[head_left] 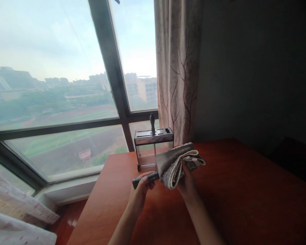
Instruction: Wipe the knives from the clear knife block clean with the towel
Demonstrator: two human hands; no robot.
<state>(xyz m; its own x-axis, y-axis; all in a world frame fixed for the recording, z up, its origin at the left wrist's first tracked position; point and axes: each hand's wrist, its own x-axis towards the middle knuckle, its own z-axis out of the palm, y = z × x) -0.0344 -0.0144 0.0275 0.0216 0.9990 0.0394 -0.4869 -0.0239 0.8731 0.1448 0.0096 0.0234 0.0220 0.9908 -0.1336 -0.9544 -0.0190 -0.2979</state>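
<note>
My left hand [142, 188] is closed around the black handle of a cleaver [172, 157], whose broad grey blade points to the right. In my right hand [186, 182] is a folded grey and cream cloth [176, 172], pressed against the near face of the blade. The cloth hides part of the blade and some of my right fingers. Just beyond the blade, a clear-sided knife block [154, 137] with a dark slotted top stands on the table. One dark knife handle [152, 123] sticks up out of its top.
The reddish-brown wooden table [234, 204] stretches under both hands and to the right. A large window [53, 95] with dark frames is at the left and behind. A patterned curtain [178, 68] hangs behind the knife block, and another curtain [17, 217] is at lower left.
</note>
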